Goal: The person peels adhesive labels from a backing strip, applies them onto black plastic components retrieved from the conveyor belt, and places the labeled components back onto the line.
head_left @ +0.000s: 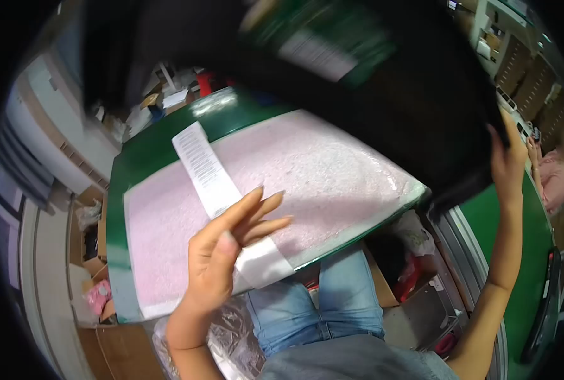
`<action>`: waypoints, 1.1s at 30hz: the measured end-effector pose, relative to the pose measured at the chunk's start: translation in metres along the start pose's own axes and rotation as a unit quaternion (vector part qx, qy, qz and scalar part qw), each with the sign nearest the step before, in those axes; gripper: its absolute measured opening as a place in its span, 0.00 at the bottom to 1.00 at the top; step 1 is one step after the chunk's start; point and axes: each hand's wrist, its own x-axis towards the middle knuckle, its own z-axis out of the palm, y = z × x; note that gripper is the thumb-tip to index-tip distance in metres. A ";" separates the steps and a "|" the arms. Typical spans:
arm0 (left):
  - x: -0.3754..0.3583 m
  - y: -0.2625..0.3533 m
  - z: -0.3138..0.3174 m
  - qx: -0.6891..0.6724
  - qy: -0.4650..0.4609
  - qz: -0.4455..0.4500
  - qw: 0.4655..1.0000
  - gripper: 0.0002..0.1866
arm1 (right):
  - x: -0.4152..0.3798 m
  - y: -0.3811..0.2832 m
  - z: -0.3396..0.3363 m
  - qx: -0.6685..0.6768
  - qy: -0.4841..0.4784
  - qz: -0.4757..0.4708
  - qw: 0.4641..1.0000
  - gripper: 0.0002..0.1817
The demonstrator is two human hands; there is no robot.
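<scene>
Much of the upper view is blocked by a large black item [415, 136], blurred, on which a green patch and a white label [316, 54] can be made out. By it the far right part of the green desk [145, 152] is hidden. On the desk a pink packet [168, 247] in clear wrapping is laid flat, crossed at a slant by a printed white strip [202, 161]. Cardboard boxes [93, 244] are seen at the left, and a red thing [411, 278] is held in an open box at the right. At the right edge 1 other person [557, 177] in pink is seen.

The right arm is stretched out and raised along the right side; the left forearm is brought up from below, over the packet's near edge. Of the 2 hands, the right hand [508, 158] is closed on the black item's edge, which is held up above the desk. The left hand [221, 253] is open, fingers loosely bent over the strip; whether it is touched cannot be told.
</scene>
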 end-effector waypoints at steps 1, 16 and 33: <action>0.005 -0.007 -0.014 0.155 -0.018 -0.007 0.988 0.36 | -0.022 0.016 -0.013 -0.023 0.044 0.069 0.996 0.19; 0.056 -0.046 -0.118 0.635 -0.130 -0.019 0.761 0.46 | -0.162 0.316 0.033 -0.083 0.061 0.600 0.793 0.13; 0.046 -0.034 -0.120 0.698 -0.254 -0.035 0.668 0.52 | -0.029 0.048 0.124 0.009 -0.082 0.219 0.972 0.26</action>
